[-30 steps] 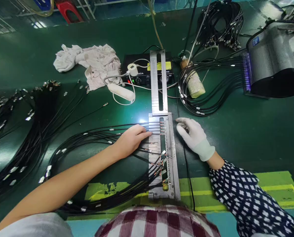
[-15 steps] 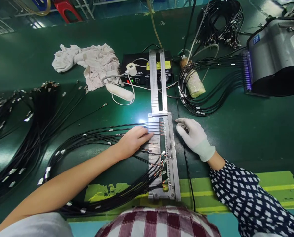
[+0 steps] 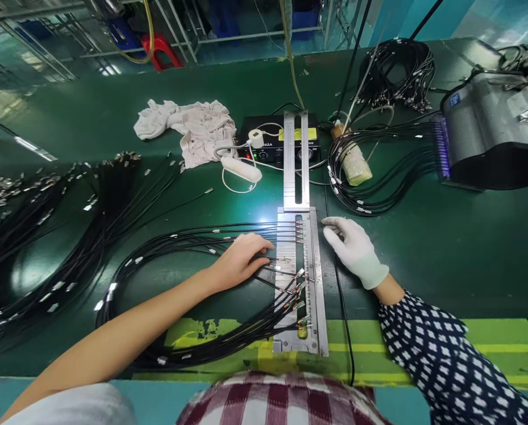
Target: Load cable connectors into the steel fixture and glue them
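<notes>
Left hand (image 3: 241, 262) half-curled at the left edge of the metal jig (image 3: 317, 289); whether it pinches a wire cannot be told. Gloved right hand (image 3: 350, 245) loosely parted, nothing visibly held, just right of the jig. Black cables (image 3: 246, 334) enter from the jig's left: terminals (image 3: 299, 231) across its far part lie evenly, apparently set; those nearer, bunched askew, seem not yet aligned.

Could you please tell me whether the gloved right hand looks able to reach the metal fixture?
Most likely yes: the right hand is close beside the metal fixture, turned toward it, and nothing visible stands between them.
</notes>
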`<state>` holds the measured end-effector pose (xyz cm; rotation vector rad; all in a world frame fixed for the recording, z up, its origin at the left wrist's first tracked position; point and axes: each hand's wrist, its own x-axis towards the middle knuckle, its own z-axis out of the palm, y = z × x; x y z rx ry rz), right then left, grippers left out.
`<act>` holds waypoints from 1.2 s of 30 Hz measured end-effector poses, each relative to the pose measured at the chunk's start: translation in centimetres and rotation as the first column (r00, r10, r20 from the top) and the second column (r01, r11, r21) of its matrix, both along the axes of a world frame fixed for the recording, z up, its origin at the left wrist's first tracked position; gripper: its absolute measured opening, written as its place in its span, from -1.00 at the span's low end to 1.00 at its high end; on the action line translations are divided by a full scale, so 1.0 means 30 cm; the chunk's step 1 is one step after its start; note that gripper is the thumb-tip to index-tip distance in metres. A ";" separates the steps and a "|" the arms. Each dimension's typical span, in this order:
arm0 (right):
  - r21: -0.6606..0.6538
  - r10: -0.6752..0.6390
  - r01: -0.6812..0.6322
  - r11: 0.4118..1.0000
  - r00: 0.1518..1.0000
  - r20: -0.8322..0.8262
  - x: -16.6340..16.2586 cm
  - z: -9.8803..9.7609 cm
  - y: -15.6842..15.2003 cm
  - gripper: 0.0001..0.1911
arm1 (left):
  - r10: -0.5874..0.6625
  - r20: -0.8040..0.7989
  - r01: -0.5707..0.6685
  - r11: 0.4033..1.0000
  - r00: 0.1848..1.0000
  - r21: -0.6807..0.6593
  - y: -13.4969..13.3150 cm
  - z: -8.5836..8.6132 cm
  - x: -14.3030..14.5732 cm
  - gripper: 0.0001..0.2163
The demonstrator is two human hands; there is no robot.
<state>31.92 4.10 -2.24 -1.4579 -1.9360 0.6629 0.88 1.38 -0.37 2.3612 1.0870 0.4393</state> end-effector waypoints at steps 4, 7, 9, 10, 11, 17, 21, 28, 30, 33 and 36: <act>-0.001 -0.003 0.003 1.000 1.000 -0.005 0.001 -0.004 0.001 -0.74 | 0.023 0.046 -0.022 0.999 0.999 -0.032 -0.005 0.004 0.004 -0.89; -0.017 -0.012 0.012 1.000 1.000 -0.001 0.001 -0.005 0.001 -0.74 | 0.034 0.127 -0.038 0.999 0.991 0.031 0.008 -0.014 0.028 -0.84; -0.023 -0.011 0.011 1.000 1.000 0.004 0.002 -0.006 0.001 -0.74 | 0.015 0.149 -0.032 0.993 0.989 0.110 0.024 -0.031 0.050 -0.81; -0.021 -0.010 0.010 1.000 1.000 0.008 0.002 -0.006 0.001 -0.74 | -0.008 0.144 -0.015 0.988 0.989 0.154 0.032 -0.038 0.061 -0.79; -0.017 -0.009 0.009 1.000 1.000 0.015 0.002 -0.005 0.001 -0.74 | -0.035 0.130 0.010 0.981 0.991 0.196 0.041 -0.045 0.070 -0.77; -0.020 -0.005 0.006 1.000 0.999 0.039 0.000 0.004 -0.001 -0.76 | -0.101 -0.021 0.102 0.949 0.995 0.297 0.065 -0.052 0.090 -0.68; -0.021 0.007 -0.006 1.000 0.998 0.055 -0.004 0.016 -0.003 -0.78 | -0.136 -0.022 0.136 0.946 0.990 0.293 0.070 -0.033 0.106 -0.68; -0.020 0.030 -0.028 0.999 0.997 0.068 -0.001 0.026 -0.005 -0.78 | -0.128 -0.056 0.139 0.932 0.990 0.334 0.060 -0.031 0.119 -0.72; -0.024 0.033 -0.031 0.999 0.997 0.070 0.000 0.025 -0.004 -0.78 | -0.073 -0.114 0.113 0.906 0.991 0.407 0.036 -0.042 0.107 -0.71; -0.018 0.034 -0.033 0.999 0.997 0.070 0.000 0.019 0.001 -0.78 | -0.029 -0.149 0.092 0.897 0.988 0.432 0.003 -0.058 0.091 -0.67; -0.003 0.019 -0.018 1.000 0.998 0.064 0.000 0.012 0.004 -0.79 | -0.054 -0.090 0.080 0.946 0.994 0.314 0.000 -0.059 0.085 -0.64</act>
